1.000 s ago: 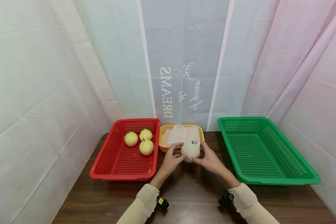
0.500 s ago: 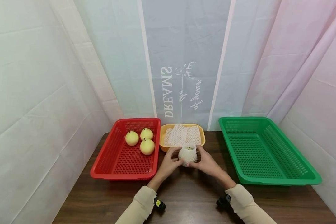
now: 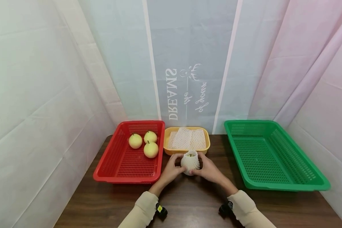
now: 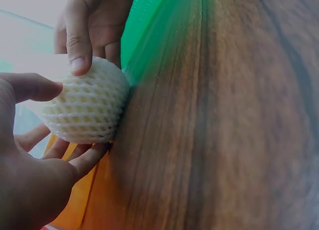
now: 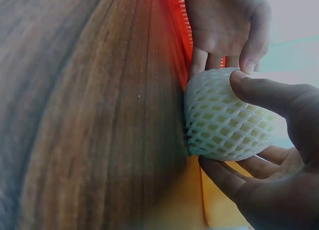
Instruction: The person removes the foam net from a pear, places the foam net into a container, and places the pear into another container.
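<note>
A pear point(image 3: 190, 162) in a white foam net sleeve point(image 5: 229, 115) is upright close over the dark wood table, its stem showing in the sleeve's open top. My left hand point(image 3: 172, 167) grips it from the left, thumb on the near side and fingers round the far side. From the right my right hand point(image 3: 209, 169) holds it the same way, as the left wrist view also shows with the thumb pressed on the netting point(image 4: 84, 110). Behind the hands, a yellow basket point(image 3: 187, 152) holds several flat foam nets point(image 3: 183, 138).
To the left stands a red basket point(image 3: 99, 172) with three bare pears point(image 3: 151, 149) in its far part. A green basket point(image 3: 285, 186) stands at the right. A printed cloth point(image 3: 193, 38) hangs behind the brown wood table point(image 3: 193, 202).
Both hands have brought the netted pear nearer to the person and down toward the table, slightly left. It now stands upright. The baskets have kept their places.
</note>
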### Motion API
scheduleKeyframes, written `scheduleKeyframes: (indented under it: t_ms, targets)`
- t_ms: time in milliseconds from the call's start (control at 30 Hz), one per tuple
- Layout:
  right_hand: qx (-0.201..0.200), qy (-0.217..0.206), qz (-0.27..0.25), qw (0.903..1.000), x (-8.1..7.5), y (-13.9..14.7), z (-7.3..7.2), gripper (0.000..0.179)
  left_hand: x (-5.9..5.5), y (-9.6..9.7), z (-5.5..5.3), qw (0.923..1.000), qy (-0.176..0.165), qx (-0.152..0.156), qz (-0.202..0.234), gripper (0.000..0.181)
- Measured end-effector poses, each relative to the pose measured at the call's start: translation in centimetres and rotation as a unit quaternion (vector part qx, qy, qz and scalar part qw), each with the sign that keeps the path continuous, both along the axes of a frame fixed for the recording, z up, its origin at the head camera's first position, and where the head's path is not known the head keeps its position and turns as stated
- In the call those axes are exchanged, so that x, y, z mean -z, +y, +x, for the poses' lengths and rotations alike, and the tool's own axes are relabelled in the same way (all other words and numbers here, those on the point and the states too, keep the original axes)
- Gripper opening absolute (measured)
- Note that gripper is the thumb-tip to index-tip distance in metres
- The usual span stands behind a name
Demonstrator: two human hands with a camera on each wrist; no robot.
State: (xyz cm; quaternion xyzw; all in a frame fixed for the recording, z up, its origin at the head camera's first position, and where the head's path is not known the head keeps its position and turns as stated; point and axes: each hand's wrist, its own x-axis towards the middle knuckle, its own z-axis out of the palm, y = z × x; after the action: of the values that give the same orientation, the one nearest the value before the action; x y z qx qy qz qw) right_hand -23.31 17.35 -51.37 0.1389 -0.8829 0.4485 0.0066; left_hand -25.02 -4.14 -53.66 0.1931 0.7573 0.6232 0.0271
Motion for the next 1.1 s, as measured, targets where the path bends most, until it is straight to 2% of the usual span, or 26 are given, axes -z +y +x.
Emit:
scheduleKeyframes:
  t_ms: [300,600,1100]
  targets:
    - [-0.009,0.008,0.007,0.9999,0.00,-0.15,0.24,0.082,0.27,0.09,0.09,1.0000,-0.001,0.001,0.002,0.050]
    - [-0.010,0.001,0.002,1.0000,-0.06,-0.14,0.26,0.080,-0.05,0.09,0.49,1.0000,0.007,0.004,0.000,0.051]
    - [-0.010,-0.005,0.003,0.9999,-0.01,-0.06,0.14,0.083,-0.12,0.43,0.66,0.9992,0.015,-0.005,-0.036,0.052]
